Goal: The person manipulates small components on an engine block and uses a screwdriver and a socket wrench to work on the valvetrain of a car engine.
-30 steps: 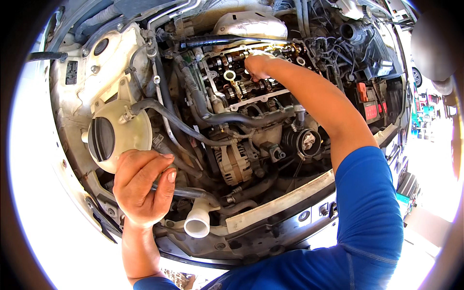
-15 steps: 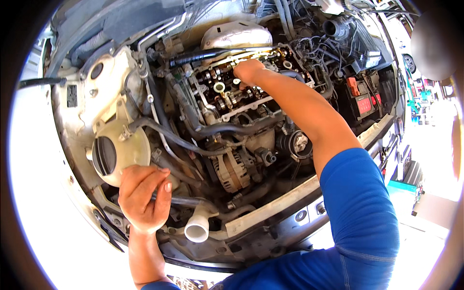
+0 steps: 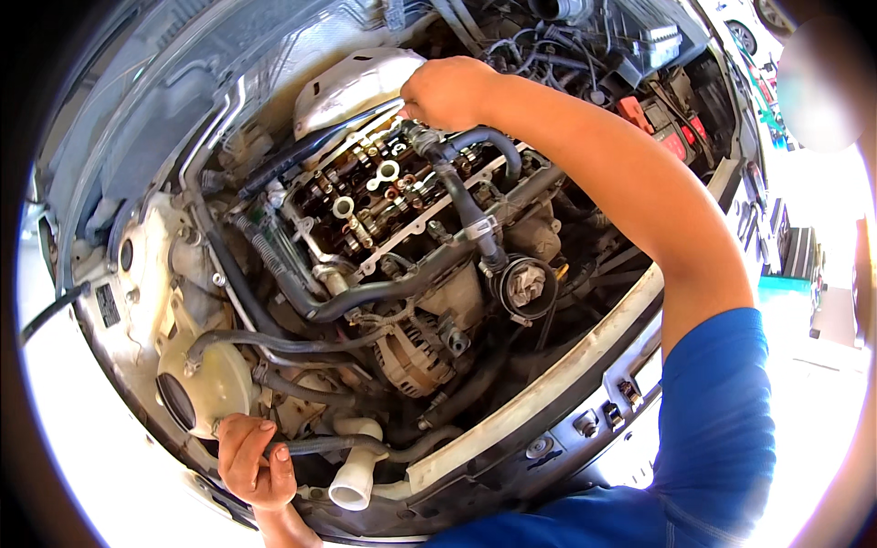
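Note:
My left hand (image 3: 256,464) is curled at the lower left, beside the translucent coolant reservoir (image 3: 203,393), where a black hose (image 3: 333,444) runs into or behind my fingers; what they grip is unclear. My right arm reaches across the open engine bay, with my right hand (image 3: 443,91) bent over the far edge of the uncovered cylinder head (image 3: 384,192), beside the silver heat shield (image 3: 352,87). Its fingers are closed and their tips hidden. Camshafts and pale rings show in the head.
A white plastic pipe (image 3: 356,479) points down at the front. The alternator (image 3: 411,356) sits below the head, near a round opening (image 3: 527,288) stuffed with crumpled material. A red-marked battery (image 3: 667,132) is at right; tool boxes (image 3: 790,265) and wheels show outside the car.
The view has turned, so the engine sits lower left. My right hand has moved from inside the head to its far edge by the heat shield. My left hand stays curled by the reservoir.

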{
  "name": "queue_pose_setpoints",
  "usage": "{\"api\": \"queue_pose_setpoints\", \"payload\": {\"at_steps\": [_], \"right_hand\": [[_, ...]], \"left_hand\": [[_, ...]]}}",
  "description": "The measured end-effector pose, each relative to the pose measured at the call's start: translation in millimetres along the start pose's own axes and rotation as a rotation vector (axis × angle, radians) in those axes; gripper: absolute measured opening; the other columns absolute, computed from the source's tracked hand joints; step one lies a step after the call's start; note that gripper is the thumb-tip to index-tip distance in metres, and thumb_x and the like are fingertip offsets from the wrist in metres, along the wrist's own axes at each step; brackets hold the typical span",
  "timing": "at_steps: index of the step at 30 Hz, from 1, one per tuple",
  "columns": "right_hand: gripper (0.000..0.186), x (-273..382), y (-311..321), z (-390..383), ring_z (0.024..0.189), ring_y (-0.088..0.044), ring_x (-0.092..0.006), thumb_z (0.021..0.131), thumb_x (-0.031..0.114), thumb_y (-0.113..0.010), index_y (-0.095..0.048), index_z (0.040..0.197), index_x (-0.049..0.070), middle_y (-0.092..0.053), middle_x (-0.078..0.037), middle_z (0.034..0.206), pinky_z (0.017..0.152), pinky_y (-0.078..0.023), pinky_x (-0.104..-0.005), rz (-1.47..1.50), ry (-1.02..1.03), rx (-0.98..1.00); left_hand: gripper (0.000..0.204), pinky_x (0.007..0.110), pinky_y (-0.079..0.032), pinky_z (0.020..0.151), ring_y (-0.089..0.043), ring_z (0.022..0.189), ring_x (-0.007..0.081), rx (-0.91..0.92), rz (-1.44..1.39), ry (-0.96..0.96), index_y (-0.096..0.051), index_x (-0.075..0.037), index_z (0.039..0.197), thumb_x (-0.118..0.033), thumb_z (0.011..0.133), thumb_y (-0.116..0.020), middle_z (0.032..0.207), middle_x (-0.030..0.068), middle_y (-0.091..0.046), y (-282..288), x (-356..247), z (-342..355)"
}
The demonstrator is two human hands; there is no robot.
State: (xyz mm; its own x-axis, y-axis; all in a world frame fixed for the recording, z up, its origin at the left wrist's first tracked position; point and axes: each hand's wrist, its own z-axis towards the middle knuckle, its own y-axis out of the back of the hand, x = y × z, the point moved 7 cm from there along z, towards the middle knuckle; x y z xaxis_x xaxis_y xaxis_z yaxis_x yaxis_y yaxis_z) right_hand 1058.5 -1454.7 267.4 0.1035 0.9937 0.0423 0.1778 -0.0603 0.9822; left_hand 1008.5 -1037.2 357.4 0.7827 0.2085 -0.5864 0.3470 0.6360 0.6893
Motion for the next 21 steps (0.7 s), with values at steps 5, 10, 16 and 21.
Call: {"api": "queue_pose_setpoints", "payload": {"at_steps": [5,10,16,21], "right_hand": [[0.029,-21.4,-5.0,-29.5,0.094,-0.062,-0.0349,0.093,0.032,-0.052,-0.067,0.096,0.007,-0.065,-0.015,0.094,0.082,-0.049,-0.0455,0.001,-0.033,0.092],[0.025,-32.2,35.4,-89.5,0.095,-0.061,-0.0342,0.091,0.028,-0.055,-0.065,0.100,0.007,-0.063,-0.013,0.098,0.082,-0.049,-0.0434,0.040,-0.019,-0.061],[0.021,-54.7,133.8,-259.6,0.089,-0.061,-0.0251,0.089,0.015,-0.062,-0.063,0.107,0.005,-0.060,-0.010,0.102,0.075,-0.049,-0.0345,0.271,-0.171,-0.505],[0.030,-157.4,126.8,-530.9,0.098,-0.061,-0.0243,0.088,0.016,-0.063,-0.062,0.115,0.004,-0.061,-0.013,0.109,0.079,-0.050,-0.0305,0.142,-0.708,-0.990]], "left_hand": [[0.026,0.039,-0.044,0.064,-0.054,0.068,0.0287,0.048,0.062,-0.030,-0.063,0.001,0.094,-0.023,0.085,-0.066,0.079,0.0125,-0.060,-5.2,-2.0,1.9],[0.024,0.039,-0.046,0.065,-0.056,0.067,0.0292,0.011,0.030,-0.029,-0.064,0.002,0.091,-0.020,0.082,-0.069,0.079,0.0138,-0.062,-8.7,-7.8,2.4],[0.018,0.031,-0.048,0.064,-0.058,0.069,0.0220,-0.065,-0.023,-0.068,-0.063,0.005,0.098,-0.002,0.082,-0.064,0.081,0.0132,-0.062,23.5,-29.5,1.2],[0.019,0.029,-0.048,0.069,-0.059,0.076,0.0184,-0.138,0.060,-0.091,-0.064,0.004,0.102,-0.002,0.084,-0.063,0.089,0.0110,-0.064,72.8,-80.3,3.2]]}}
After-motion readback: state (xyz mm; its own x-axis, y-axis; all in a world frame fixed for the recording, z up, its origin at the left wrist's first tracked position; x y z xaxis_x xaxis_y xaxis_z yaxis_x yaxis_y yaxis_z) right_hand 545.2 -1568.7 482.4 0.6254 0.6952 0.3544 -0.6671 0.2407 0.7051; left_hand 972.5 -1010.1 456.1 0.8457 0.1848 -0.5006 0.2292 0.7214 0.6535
